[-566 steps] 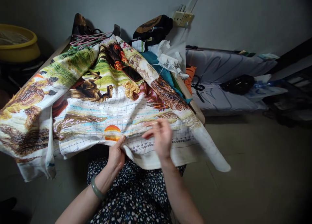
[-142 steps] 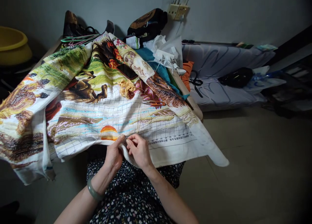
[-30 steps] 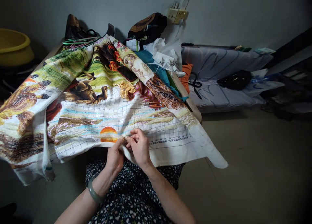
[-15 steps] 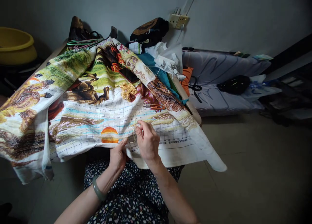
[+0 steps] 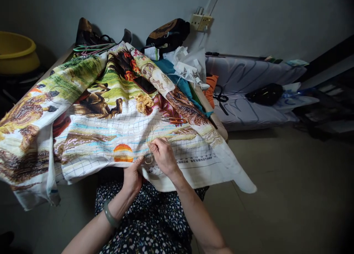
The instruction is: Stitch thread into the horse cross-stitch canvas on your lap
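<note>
A large cross-stitch fabric (image 5: 132, 123) with a printed grid spreads over the table and hangs towards my lap. My left hand (image 5: 132, 177) is closed on its near edge, thumb on top and fingers hidden underneath. Just to the right, my right hand (image 5: 164, 157) pinches thumb and forefinger together above the cloth; whatever is between the tips is too small to make out. A pale thread (image 5: 149, 160) loops on the fabric beside those fingertips. Left of them is a stitched orange sun (image 5: 123, 153). A bundle of yellow thread (image 5: 143, 102) lies farther up.
An orange-handled tool (image 5: 177, 119) and a dark phone (image 5: 145, 84) rest on the fabric. Behind are a black bag (image 5: 168, 34) and white plastic packaging (image 5: 188, 68). A yellow basin (image 5: 18, 53) stands at left, a covered sofa (image 5: 235, 112) at right.
My right hand has shifted slightly left and down, closer to my left thumb. The left hand keeps its hold on the fabric edge. The whole view has drifted a little.
</note>
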`<state>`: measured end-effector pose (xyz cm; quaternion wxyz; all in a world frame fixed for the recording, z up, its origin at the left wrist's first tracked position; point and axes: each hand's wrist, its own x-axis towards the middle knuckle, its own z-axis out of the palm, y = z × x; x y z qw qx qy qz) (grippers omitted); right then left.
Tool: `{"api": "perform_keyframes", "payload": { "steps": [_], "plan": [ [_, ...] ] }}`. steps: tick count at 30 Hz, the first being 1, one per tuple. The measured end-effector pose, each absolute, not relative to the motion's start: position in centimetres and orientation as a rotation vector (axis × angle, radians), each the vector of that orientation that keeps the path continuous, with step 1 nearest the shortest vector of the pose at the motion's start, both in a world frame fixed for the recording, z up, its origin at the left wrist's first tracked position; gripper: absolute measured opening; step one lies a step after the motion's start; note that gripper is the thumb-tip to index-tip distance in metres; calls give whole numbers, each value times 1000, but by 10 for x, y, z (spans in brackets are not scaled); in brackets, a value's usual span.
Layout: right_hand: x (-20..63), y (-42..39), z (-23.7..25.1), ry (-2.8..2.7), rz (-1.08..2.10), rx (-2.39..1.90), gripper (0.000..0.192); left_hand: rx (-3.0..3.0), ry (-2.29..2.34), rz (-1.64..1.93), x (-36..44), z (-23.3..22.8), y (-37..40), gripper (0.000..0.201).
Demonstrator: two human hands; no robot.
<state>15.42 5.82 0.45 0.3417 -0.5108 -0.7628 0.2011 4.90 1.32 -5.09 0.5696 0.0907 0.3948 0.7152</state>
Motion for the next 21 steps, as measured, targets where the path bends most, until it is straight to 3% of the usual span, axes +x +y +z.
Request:
{"api": "perform_keyframes", "payload": {
  "steps": [4,9,12,18,21],
  "plan": [
    [156,60,4,-1995,529,-1278,20,219,924,1676,49,-50,14,49],
    [150,64,1,-2124,451,-1372,41,221,912,1652,49,-50,14,50],
    [149,65,1,-2133,466,-1394,42,214,908,1644,48,-51,13,50],
    [150,58,0,-2086,595,-1404,10,220,901,1645,49,-50,13,45],
    [143,56,-4,-2090,634,-1365,12,215,902,1629,48,-51,14,44]
  ]
}}
